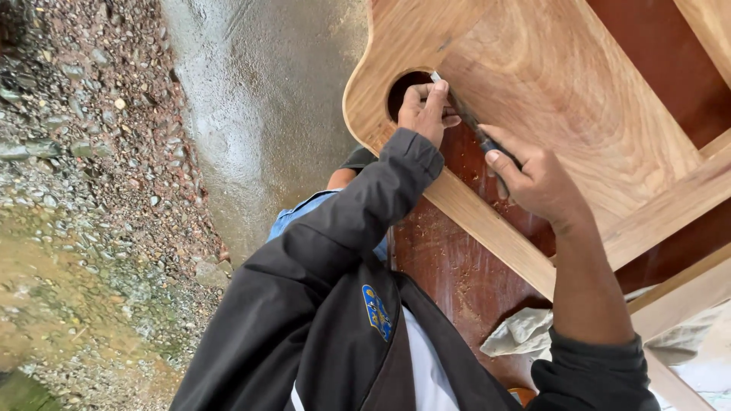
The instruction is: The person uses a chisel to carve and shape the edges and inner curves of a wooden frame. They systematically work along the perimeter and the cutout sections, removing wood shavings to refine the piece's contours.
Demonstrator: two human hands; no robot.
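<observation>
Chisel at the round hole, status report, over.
Right hand grips the chisel handle. Left hand steadies the blade at the round hole in the wooden panel. Nothing blocking; sawdust on the red-brown board.

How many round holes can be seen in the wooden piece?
1. The hole is near the rounded corner of the wooden piece, beside the left hand. The hand covers part of it; other holes may lie outside the view.

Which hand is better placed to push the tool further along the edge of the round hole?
Probably the right hand: it grips the handle of the chisel, in line behind the blade. The left hand lies at the round hole, its fingers on the blade tip, placed to guide rather than drive.
</observation>
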